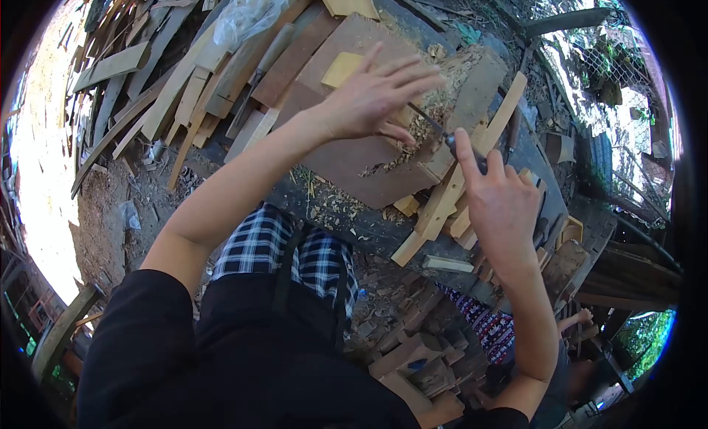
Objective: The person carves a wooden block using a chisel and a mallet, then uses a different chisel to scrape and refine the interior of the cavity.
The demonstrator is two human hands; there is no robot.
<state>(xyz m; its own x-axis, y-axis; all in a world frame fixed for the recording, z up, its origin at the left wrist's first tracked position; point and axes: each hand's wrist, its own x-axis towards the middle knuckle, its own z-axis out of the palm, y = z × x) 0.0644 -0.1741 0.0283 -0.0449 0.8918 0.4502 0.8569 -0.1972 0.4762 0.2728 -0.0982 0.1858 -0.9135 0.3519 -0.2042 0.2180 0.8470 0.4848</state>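
Observation:
My left hand (pixel 380 97) hovers with its fingers spread over a wide brown wooden board (pixel 335 160). A small pale yellow wood piece (pixel 341 70) lies on the board, partly behind that hand. My right hand (pixel 501 200) is wrapped round the handle of a chisel (pixel 430 119), its index finger stretched along it. The thin dark blade points up and left toward my left hand; its tip is hard to make out. Wood shavings (pixel 450 79) are heaped beside the board, near a thick worn wood block (pixel 479 86).
Long wood strips (pixel 442 208) lie beside my right hand. Planks and offcuts (pixel 184 97) are piled at left, with a clear plastic bag (pixel 249 16) on top. Another person in patterned clothing (pixel 479 318) sits at lower right, near wooden pieces (pixel 409 355) on the ground.

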